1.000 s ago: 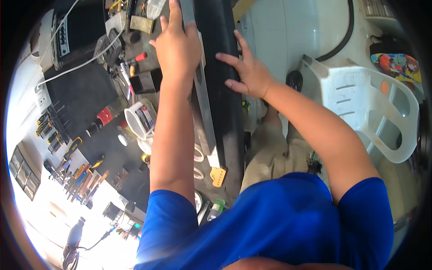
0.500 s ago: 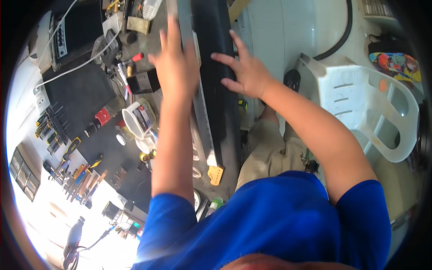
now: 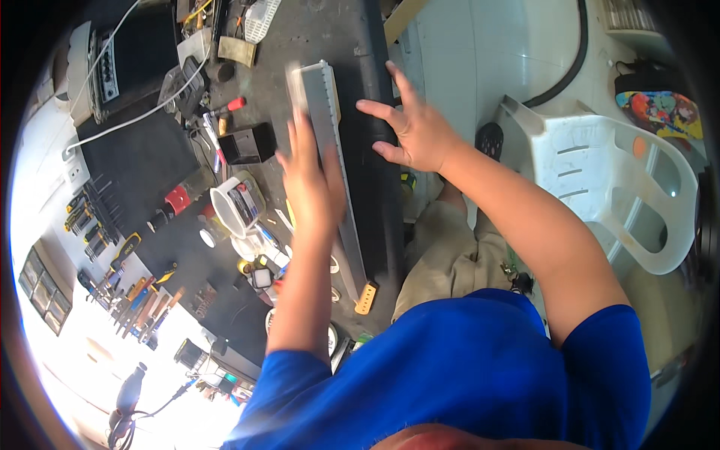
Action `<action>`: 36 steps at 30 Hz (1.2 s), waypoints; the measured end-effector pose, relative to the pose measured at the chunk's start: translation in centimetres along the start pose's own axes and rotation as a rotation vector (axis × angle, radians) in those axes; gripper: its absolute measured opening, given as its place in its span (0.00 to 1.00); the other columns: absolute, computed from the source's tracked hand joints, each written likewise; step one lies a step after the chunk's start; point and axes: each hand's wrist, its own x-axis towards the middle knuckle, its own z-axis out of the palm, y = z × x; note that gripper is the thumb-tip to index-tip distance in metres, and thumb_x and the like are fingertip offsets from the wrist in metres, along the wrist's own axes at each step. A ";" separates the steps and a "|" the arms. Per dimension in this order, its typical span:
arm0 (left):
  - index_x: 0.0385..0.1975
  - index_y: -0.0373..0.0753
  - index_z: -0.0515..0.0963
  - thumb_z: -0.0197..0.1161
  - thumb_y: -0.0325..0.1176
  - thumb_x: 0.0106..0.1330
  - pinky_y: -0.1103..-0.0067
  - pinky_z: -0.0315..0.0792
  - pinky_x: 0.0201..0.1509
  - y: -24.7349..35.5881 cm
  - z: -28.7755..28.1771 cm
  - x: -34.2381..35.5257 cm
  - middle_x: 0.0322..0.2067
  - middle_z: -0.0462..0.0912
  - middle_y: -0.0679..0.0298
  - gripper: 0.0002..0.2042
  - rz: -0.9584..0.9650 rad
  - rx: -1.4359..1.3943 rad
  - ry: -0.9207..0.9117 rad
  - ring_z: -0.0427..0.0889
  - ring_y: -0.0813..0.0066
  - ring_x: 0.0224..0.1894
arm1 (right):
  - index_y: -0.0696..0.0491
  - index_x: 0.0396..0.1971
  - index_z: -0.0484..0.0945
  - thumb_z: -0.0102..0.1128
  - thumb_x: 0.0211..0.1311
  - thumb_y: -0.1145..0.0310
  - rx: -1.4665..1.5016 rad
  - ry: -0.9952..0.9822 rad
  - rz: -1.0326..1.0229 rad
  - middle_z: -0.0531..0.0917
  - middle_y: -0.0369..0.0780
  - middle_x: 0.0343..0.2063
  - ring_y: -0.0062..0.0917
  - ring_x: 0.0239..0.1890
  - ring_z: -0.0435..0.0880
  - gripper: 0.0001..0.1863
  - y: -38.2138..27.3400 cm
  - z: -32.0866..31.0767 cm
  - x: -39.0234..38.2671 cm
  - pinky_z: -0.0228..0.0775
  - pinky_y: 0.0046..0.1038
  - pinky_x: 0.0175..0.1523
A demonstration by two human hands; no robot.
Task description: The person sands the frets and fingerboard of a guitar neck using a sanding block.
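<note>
My left hand (image 3: 307,180) lies over a long grey flat bar (image 3: 322,105) with a ridged right edge, its fingers extended and slightly blurred; whether it presses or only skims the bar I cannot tell. My right hand (image 3: 416,131) has spread fingers at the padded-looking black edge (image 3: 379,225) beside the bar, holding nothing visible. A small yellow slotted piece (image 3: 365,298) lies at the bar's near end. Left of my left forearm are white plastic containers (image 3: 232,206) and a black open box (image 3: 241,146).
The cluttered dark workbench (image 3: 300,30) holds a red-handled tool (image 3: 232,105), cables and small items. An amplifier-like box (image 3: 131,60) and a hand-tool rack (image 3: 127,292) are on the left. A white plastic chair (image 3: 570,176) stands at right, near a black hose (image 3: 570,75).
My left hand has moved nearer my body, and the grey bar's far end has come down into view. My right hand has shifted slightly down, fingers still spread.
</note>
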 end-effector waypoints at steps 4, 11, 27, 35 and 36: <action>0.84 0.37 0.57 0.62 0.27 0.77 0.39 0.59 0.79 -0.3 -0.6 -1.1 0.76 0.70 0.38 0.36 0.022 -0.051 0.019 0.70 0.31 0.76 | 0.21 0.76 0.69 0.76 0.63 0.46 0.027 0.035 -0.046 0.46 0.60 0.84 0.52 0.52 0.90 0.41 0.0 1.0 0.0 0.84 0.51 0.61; 0.83 0.39 0.60 0.63 0.29 0.77 0.46 0.73 0.71 1.3 -1.3 7.3 0.68 0.78 0.34 0.35 0.055 0.008 0.080 0.81 0.24 0.64 | 0.20 0.77 0.68 0.74 0.64 0.46 0.012 -0.014 0.007 0.45 0.59 0.84 0.52 0.50 0.90 0.41 -0.2 0.9 0.2 0.85 0.51 0.59; 0.85 0.36 0.54 0.63 0.21 0.74 0.38 0.63 0.77 -1.8 -0.6 -2.0 0.63 0.84 0.37 0.40 0.071 -0.102 0.065 0.88 0.31 0.55 | 0.20 0.78 0.66 0.74 0.65 0.49 0.038 0.044 -0.032 0.44 0.61 0.84 0.52 0.46 0.89 0.42 0.0 1.1 -0.2 0.85 0.49 0.59; 0.81 0.32 0.61 0.66 0.26 0.74 0.60 0.80 0.35 0.8 -3.1 8.9 0.27 0.85 0.39 0.36 -0.024 -0.089 0.115 0.88 0.42 0.28 | 0.27 0.77 0.68 0.73 0.64 0.52 0.071 0.060 -0.047 0.46 0.60 0.84 0.58 0.58 0.84 0.41 -0.7 1.4 0.1 0.81 0.55 0.64; 0.82 0.35 0.60 0.65 0.25 0.74 0.62 0.83 0.41 -0.3 -2.2 5.7 0.34 0.88 0.37 0.37 0.053 -0.067 0.135 0.92 0.41 0.35 | 0.29 0.76 0.70 0.73 0.64 0.53 0.063 0.062 -0.027 0.46 0.60 0.84 0.60 0.65 0.80 0.40 -0.5 0.9 0.2 0.78 0.57 0.68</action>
